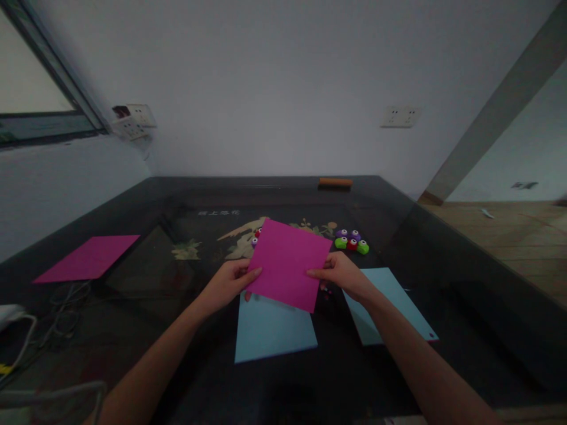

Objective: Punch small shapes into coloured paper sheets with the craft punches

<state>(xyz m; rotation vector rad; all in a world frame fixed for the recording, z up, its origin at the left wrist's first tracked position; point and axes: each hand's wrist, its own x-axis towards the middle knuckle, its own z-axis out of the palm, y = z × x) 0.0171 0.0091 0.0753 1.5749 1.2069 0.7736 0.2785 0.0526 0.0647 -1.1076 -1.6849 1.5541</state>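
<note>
A magenta sheet (289,264) is held up, tilted, between my two hands. My left hand (230,280) pinches its left edge, thumb on the front. At the right edge, my right hand (339,273) grips it the same way. Beneath the sheet, a light blue sheet (274,330) lies on the dark table, its top part covered. A second light blue sheet (392,295) lies to the right, partly under my right forearm. Another magenta sheet (91,258) rests at the far left.
Several small toys with eyes (352,242) sit behind my right hand; others are partly hidden behind the held sheet. A brown stick (335,182) lies at the table's back edge. Cables (66,313) and a white device (11,316) are at the left.
</note>
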